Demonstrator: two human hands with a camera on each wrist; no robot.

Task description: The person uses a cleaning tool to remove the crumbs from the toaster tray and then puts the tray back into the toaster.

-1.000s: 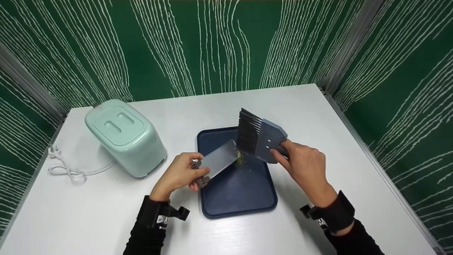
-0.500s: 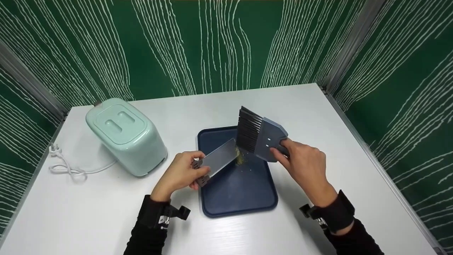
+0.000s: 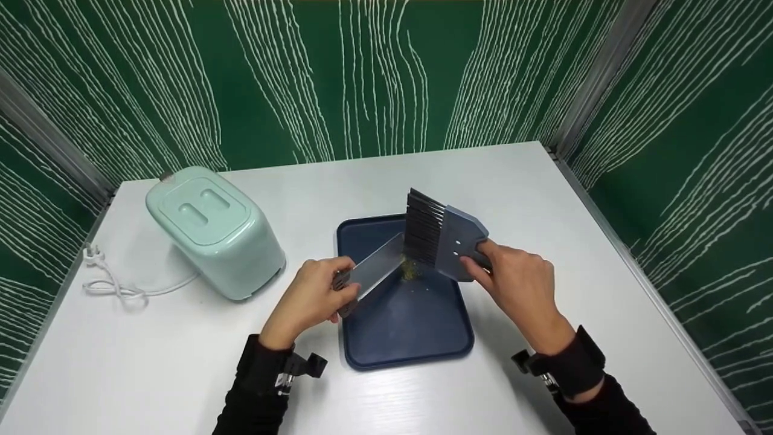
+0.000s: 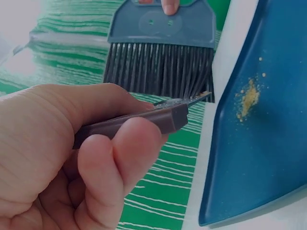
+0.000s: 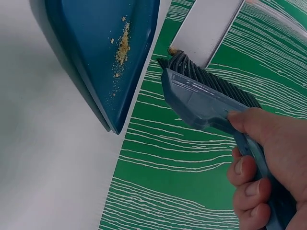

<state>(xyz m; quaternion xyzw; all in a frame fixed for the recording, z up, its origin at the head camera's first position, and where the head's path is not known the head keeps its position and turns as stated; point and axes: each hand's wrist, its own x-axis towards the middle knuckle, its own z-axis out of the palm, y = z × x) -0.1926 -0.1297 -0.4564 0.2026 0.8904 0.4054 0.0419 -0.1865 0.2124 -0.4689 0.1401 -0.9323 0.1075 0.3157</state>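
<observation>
My left hand (image 3: 317,293) pinches the dark end of a shallow metal crumb tray (image 3: 379,264), thumb on top and fingers beneath. The crumb tray slants down over a navy serving tray (image 3: 404,338). A blue-grey hand brush (image 3: 456,241) is gripped by its handle in my right hand (image 3: 520,281). Its black bristles (image 5: 189,67) touch the crumb tray's far end in the right wrist view, where a few brownish crumbs cling. Below, a small heap of yellowish crumbs (image 4: 249,99) lies on the serving tray, with loose specks around it.
A mint-green toaster (image 3: 214,235) with a lid on top stands at the left of the white table (image 3: 513,393). Its white cord and plug (image 3: 115,284) lie coiled beside it. Green walls with white lines enclose the back and sides.
The crumb tray has tipped more steeply and turned slightly in my left hand. The brush has dropped a little against its end. The toaster and serving tray stay put.
</observation>
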